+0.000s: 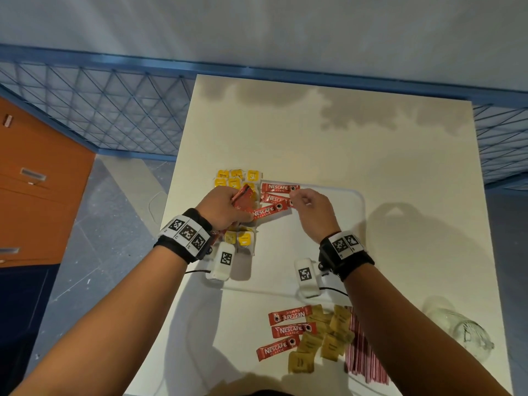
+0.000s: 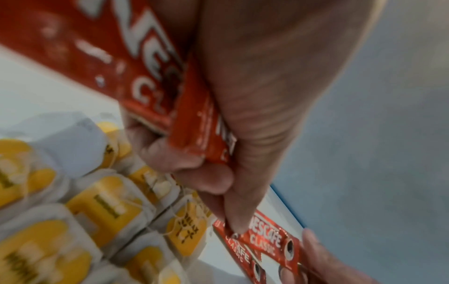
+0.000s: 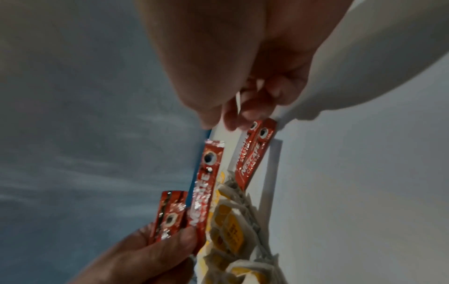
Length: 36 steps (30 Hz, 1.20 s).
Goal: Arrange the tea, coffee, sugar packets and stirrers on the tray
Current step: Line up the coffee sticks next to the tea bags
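Note:
A white tray (image 1: 343, 224) lies on the table. Yellow tea bags (image 1: 237, 178) (image 2: 104, 207) sit in rows along its left side. Beside them lie three red coffee sticks (image 1: 278, 188). My left hand (image 1: 243, 208) (image 2: 218, 173) grips a bundle of red coffee sticks (image 1: 243, 197) (image 2: 145, 76), and its thumb presses the left end of the nearest laid stick (image 1: 268, 211) (image 3: 206, 182). My right hand (image 1: 295, 200) (image 3: 233, 117) pinches the right end of the middle stick (image 1: 275, 199) with curled fingers.
Near the table's front edge lie more coffee sticks (image 1: 288, 315), brown sugar packets (image 1: 328, 341) and a bundle of red-striped stirrers (image 1: 363, 350). A glass jar (image 1: 457, 327) lies on its side at the right. An orange cabinet (image 1: 37, 181) stands left of the table.

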Each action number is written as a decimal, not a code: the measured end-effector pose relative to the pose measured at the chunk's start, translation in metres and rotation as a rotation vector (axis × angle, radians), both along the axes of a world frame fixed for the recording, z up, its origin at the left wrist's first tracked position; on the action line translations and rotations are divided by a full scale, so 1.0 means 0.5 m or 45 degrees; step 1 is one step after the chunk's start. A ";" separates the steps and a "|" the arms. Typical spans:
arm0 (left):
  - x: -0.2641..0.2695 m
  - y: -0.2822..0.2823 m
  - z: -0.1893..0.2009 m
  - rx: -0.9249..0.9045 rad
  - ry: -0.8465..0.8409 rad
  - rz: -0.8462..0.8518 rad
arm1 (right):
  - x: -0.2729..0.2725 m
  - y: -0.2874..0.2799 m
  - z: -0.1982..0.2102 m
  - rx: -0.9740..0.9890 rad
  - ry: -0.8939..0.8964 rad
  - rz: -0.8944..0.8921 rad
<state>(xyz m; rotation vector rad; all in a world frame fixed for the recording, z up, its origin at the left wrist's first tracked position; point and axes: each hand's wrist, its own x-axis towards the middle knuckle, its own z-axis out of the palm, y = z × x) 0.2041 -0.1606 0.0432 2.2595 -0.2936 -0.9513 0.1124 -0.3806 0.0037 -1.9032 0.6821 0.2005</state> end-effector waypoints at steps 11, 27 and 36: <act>0.004 -0.048 -0.017 0.027 -0.116 -0.031 | -0.036 -0.018 -0.022 -0.122 0.083 0.079; -0.051 -0.008 -0.030 -0.713 0.841 0.794 | -0.029 0.026 -0.048 -0.270 0.052 -0.183; -0.079 -0.014 -0.023 -0.686 0.616 0.667 | -0.030 0.028 -0.040 -0.276 0.055 -0.141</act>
